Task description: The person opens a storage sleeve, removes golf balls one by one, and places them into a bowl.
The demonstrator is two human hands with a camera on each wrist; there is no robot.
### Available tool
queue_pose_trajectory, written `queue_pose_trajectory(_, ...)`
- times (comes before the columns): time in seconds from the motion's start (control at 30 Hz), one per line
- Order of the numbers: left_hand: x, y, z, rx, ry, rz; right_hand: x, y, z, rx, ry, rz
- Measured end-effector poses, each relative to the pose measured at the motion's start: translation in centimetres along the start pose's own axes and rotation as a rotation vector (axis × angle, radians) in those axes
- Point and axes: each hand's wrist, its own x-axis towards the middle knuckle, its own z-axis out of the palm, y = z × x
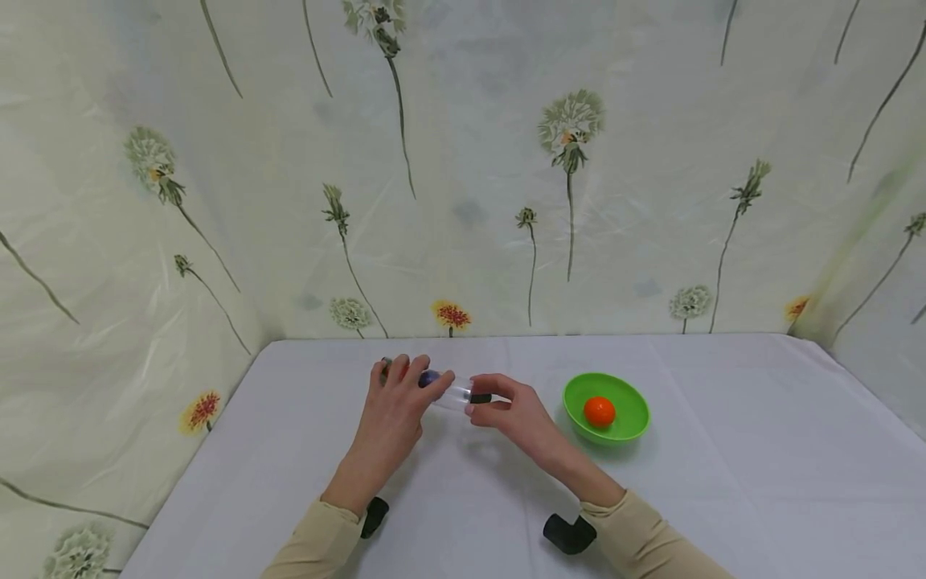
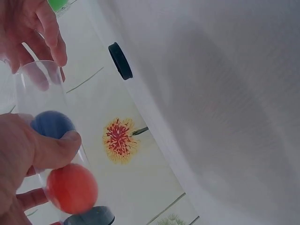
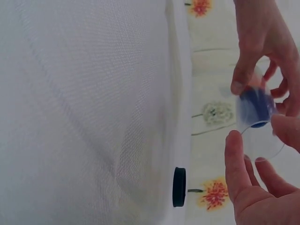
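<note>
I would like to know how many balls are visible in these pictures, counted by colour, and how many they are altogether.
Blue: 1, the round blue ball inside the clear plastic tube
Red: 1, the round red ball in the same tube
Orange: 1, the round orange ball in the green round bowl
Total: 3

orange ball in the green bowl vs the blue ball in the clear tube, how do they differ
The orange ball lies in the green bowl; the blue ball is inside the clear tube.
In the head view the orange ball is clear of both hands, while the left hand partly covers the blue ball.
One is orange, the other blue; both are round.
</note>
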Motion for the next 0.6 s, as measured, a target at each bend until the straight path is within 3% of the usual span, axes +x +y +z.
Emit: queue_pose_trajectory(0.6, 0.14, 0.16, -0.01, -0.003, 0.010, 0.021, -0.30, -0.17, -0.17, -0.052, 0.017, -0.004)
